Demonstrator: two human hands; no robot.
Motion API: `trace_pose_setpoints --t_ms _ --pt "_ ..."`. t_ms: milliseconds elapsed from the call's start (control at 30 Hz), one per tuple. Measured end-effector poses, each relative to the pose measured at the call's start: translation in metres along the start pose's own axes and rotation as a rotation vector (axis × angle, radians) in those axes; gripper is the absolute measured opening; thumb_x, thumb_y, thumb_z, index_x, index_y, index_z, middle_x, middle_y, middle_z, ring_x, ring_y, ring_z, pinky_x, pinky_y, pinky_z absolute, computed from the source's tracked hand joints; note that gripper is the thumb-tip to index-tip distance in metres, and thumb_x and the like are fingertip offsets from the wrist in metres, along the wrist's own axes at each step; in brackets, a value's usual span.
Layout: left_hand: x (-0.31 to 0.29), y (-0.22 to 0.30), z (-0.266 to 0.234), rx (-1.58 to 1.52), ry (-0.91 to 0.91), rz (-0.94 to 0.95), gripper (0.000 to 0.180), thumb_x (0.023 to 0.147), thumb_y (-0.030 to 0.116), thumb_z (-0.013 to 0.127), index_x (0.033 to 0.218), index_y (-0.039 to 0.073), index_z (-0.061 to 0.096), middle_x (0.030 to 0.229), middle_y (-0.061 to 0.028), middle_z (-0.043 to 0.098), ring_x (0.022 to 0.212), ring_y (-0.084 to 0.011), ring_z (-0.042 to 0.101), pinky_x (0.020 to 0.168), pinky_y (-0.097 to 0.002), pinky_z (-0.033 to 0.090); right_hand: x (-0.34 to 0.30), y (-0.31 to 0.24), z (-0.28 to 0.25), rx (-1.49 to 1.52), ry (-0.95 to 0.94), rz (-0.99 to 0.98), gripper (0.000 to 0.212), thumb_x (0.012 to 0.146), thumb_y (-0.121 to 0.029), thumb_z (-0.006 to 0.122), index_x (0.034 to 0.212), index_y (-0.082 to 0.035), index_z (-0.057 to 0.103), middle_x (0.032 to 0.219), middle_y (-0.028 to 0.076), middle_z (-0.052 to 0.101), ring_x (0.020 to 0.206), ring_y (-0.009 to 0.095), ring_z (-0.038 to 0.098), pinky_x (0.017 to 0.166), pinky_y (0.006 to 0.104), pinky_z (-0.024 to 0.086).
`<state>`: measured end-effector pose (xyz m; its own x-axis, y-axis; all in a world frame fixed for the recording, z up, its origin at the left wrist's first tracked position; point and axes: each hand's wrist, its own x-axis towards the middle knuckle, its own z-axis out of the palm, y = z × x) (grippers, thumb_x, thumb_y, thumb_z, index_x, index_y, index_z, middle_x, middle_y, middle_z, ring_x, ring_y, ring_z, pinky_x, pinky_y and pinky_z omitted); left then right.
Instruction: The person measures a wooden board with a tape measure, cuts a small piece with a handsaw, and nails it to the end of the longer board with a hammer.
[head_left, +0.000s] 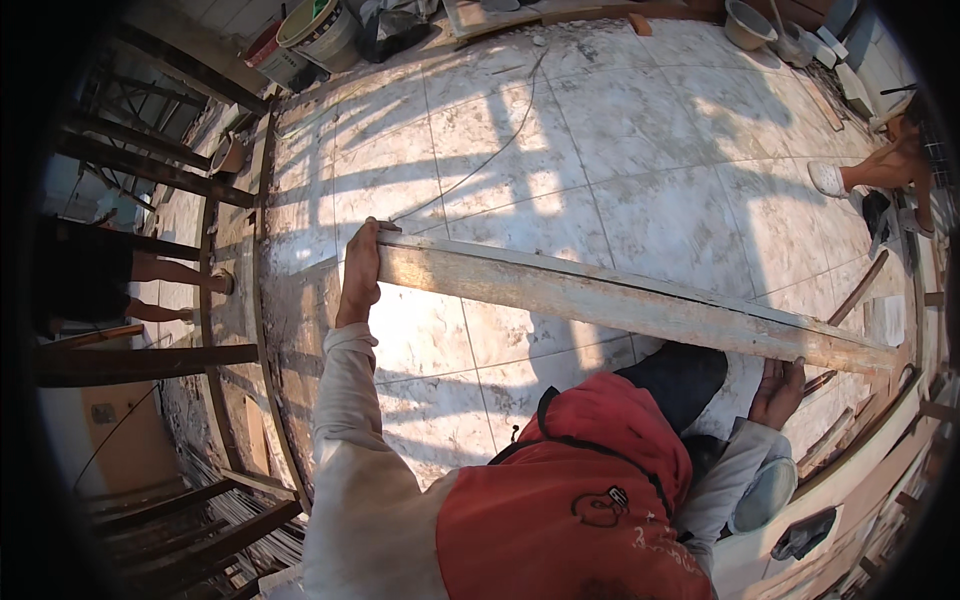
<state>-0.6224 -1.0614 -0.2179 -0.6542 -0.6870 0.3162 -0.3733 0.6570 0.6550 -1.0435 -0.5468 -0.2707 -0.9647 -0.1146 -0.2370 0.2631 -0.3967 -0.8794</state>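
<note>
A long, weathered wooden plank (pixel 580 295) stretches across in front of me, slanting from the upper left down to the right. My left hand (pixel 362 272) is closed around its left end, with the fingertips over the top edge. Near the other end, my right hand (pixel 778 392) grips the plank's lower edge from below; some of its fingers are hidden behind the wood. The plank has worn, pale paint and a dark gap running along its upper edge.
Dusty floor tiles (pixel 660 215) carry a thin cable (pixel 490 150). Buckets (pixel 320 35) stand at the far left, a basin (pixel 748 25) at the far right. Other people's legs show at left (pixel 175 272) and right (pixel 885 168). Timber framing (pixel 265 300) borders the left side.
</note>
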Motion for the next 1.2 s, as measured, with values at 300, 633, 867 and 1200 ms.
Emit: trace_pose_setpoints --t_ms 300,633,867,1200 --pt "-0.006 -0.004 0.004 -0.187 0.049 -0.251 0.036 0.101 0.027 0.046 0.111 -0.003 0.063 0.103 -0.0106 0.068 0.094 -0.0174 0.058 0.086 -0.0307 0.045 -0.006 0.003 0.002 -0.048 0.011 -0.06 0.05 0.103 -0.026 0.051 0.142 0.003 0.04 0.14 0.017 0.05 0.129 0.029 0.05 0.11 0.0451 0.042" --pt "-0.014 0.019 0.004 -0.601 0.13 -0.618 0.047 0.097 0.014 0.052 0.141 -0.001 0.047 0.125 -0.0119 0.063 0.104 -0.0155 0.06 0.091 -0.0276 0.047 -0.015 0.01 -0.017 0.015 -0.01 -0.063 0.052 0.101 -0.034 0.057 0.141 -0.002 0.045 0.138 0.015 0.054 0.127 0.027 0.051 0.111 0.0414 0.041" --pt "-0.024 0.014 0.004 -0.543 0.158 -0.478 0.039 0.105 0.023 0.044 0.134 -0.002 0.05 0.113 -0.0124 0.067 0.095 -0.0155 0.06 0.085 -0.0293 0.049 -0.022 0.01 -0.026 0.055 0.001 -0.011 0.055 0.1 -0.035 0.059 0.14 0.0 0.045 0.136 0.015 0.055 0.126 0.026 0.052 0.11 0.0403 0.042" --pt "-0.032 0.017 0.009 -0.406 0.258 -0.37 0.035 0.108 0.029 0.04 0.117 -0.001 0.055 0.101 -0.0145 0.069 0.088 -0.0177 0.062 0.082 -0.0307 0.05 -0.019 0.015 -0.038 0.121 -0.032 0.001 0.053 0.101 -0.036 0.057 0.14 -0.001 0.046 0.133 0.014 0.058 0.123 0.024 0.055 0.109 0.039 0.043"
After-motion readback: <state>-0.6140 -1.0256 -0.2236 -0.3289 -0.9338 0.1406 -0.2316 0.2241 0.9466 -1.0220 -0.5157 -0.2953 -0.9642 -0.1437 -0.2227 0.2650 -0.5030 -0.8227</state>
